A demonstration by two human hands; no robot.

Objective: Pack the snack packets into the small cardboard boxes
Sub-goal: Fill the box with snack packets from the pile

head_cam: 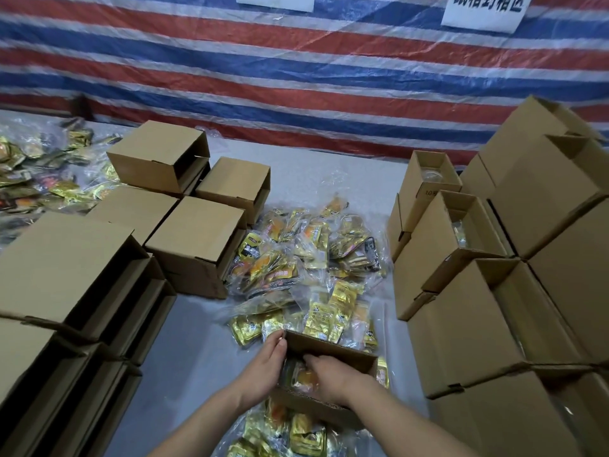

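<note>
Left hand [263, 361] grips the open box's [333, 349] wall; right hand [329, 374] reaches inside, fingers curled on packets [301, 374]. Loose packets [306, 258] crowd the worktop [194, 341] between box stacks [494, 291].

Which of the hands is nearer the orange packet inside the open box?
Right. The right hand reaches into the open box onto the orange packet; the left hand holds the box's left wall.

A box [428, 189] flap reads "10"; the wall sign [484, 9] is cut off.
</note>
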